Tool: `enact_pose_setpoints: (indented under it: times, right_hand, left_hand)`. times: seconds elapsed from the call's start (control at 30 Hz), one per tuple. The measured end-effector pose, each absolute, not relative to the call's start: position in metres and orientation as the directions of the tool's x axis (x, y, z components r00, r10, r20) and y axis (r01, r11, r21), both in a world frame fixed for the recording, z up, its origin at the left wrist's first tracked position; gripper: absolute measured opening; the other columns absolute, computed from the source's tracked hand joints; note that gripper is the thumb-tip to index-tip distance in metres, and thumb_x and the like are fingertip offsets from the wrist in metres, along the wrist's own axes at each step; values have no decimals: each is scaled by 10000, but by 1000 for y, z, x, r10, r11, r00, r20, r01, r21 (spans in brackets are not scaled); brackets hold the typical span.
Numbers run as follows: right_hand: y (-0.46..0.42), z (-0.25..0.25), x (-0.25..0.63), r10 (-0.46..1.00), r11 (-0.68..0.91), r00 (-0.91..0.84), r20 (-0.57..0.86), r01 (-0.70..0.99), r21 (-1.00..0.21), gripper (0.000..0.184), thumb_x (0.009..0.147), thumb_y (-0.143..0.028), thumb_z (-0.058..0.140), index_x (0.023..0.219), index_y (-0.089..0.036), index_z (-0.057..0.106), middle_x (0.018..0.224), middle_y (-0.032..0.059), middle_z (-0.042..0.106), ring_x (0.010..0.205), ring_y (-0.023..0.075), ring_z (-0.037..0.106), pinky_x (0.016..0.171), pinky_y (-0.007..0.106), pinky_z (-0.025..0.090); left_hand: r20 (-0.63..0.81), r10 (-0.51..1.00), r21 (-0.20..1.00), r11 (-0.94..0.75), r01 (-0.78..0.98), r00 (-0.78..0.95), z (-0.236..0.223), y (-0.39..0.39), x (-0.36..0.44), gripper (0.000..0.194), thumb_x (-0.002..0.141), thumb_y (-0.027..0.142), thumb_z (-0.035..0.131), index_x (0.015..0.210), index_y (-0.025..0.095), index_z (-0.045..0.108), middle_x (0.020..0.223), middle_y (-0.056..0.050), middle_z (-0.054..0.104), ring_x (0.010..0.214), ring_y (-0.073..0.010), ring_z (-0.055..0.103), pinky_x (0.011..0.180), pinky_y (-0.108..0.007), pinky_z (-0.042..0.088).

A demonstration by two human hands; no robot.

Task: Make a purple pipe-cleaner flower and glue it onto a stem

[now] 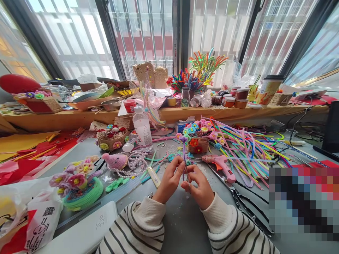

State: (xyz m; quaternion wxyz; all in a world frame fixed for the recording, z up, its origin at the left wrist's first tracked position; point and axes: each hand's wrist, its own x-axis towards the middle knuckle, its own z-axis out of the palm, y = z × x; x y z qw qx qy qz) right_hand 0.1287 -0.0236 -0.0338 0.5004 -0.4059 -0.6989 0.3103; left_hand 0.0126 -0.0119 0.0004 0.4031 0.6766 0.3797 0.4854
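Note:
A purple pipe-cleaner flower (183, 139) stands upright on its fuzzy purple stem in front of me. My left hand (171, 178) is closed, pinching that stem between thumb and fingers. Close beside it, my right hand (200, 187) is also closed, its fingertips at the stem's lower part; a thin, dark, shiny thing shows between them, too small to name. Just beyond the hands is a twine-wrapped basket (202, 145) with several fuzzy flowers. A pink hot glue gun (221, 165) lies to the right of my right hand, near black-handled pliers (245, 208).
Many coloured pipe cleaners (249, 148) spread over the right side. At left are a green pot of fuzzy flowers (84, 195), a pink crocheted piece (116, 160), pearl strings (136, 162), a clear bottle (142, 128) and a white box (82, 229). A crowded ledge (169, 113) runs behind.

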Motion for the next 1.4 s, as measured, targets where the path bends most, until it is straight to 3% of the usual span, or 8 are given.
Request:
enact_pose_setpoints:
  times: [0.33,0.73,1.0,1.4]
  right_hand:
    - [-25,-33,128,876,479,-189,444,240,-844,497,697,-612,387,504,-165,485,806,60,477,803,180,475,732,314,370]
    - [-23,-34,128,873,487,-148,464,247,-838,440,691,-537,474,451,-170,428,747,36,461,742,156,468,697,296,373]
    - [-22,-37,127,875,484,-138,465,298,-822,393,691,-487,510,461,-177,433,736,34,467,736,157,464,700,308,377]
    - [-23,-37,124,880,475,-165,445,308,-825,428,706,-533,457,474,-176,411,722,33,457,713,150,458,674,299,383]
  left_hand:
    - [346,897,907,-394,145,275,3,-13,13,197,824,283,338,657,180,341,649,20,333,620,-104,321,592,-237,287]
    - [345,905,913,-385,135,248,1,-12,12,188,820,286,335,663,182,338,644,23,338,617,-104,332,593,-238,296]
    - [347,925,895,-376,238,158,-4,-8,14,212,811,326,348,658,178,355,652,17,360,615,-105,337,585,-244,295]
    - [350,920,878,-388,281,176,-4,-7,13,220,820,315,332,645,181,333,628,25,351,593,-101,333,561,-235,285]
